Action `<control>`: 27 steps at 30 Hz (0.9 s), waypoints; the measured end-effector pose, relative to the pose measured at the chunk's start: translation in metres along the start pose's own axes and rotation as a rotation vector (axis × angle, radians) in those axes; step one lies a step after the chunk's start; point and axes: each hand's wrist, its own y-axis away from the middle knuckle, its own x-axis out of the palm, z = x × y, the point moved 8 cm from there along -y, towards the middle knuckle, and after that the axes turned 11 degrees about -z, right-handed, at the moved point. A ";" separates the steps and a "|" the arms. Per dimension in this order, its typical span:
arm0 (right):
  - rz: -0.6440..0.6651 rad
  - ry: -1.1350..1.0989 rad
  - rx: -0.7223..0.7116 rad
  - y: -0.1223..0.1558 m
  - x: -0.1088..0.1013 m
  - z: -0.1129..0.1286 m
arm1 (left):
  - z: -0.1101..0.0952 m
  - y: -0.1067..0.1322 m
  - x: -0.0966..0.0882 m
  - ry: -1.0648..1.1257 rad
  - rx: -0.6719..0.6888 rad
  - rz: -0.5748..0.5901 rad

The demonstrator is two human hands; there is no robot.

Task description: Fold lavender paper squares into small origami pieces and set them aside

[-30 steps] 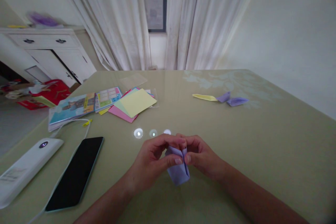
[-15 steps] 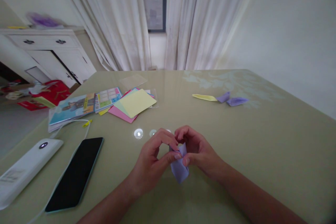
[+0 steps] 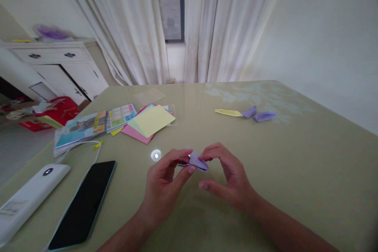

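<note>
A small folded piece of purple paper (image 3: 197, 161) is pinched between the thumb and fingers of my left hand (image 3: 165, 179), just above the table near its front. My right hand (image 3: 229, 175) is beside it with thumb and forefinger spread apart; a fingertip reaches the paper's right upper edge, though I cannot tell whether it presses on it. Farther back to the right lie a folded yellow paper strip (image 3: 228, 112) and folded purple paper pieces (image 3: 265, 116), end to end.
Coloured paper sheets (image 3: 155, 122) lie fanned at the left, beside booklets (image 3: 81, 128). Nearer, a black phone (image 3: 84, 204), a white device (image 3: 31, 201) and a cable (image 3: 99, 151) occupy the left side. The table (image 3: 295, 173) reaches towards curtains and a wall.
The purple paper has been turned from hanging downward to lying nearly flat, pointing right. My right thumb has come away from it and dropped lower. The view has tilted slightly upward.
</note>
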 end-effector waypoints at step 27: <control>-0.043 0.093 -0.156 -0.002 -0.001 0.022 | -0.033 -0.002 0.002 -0.385 0.396 0.113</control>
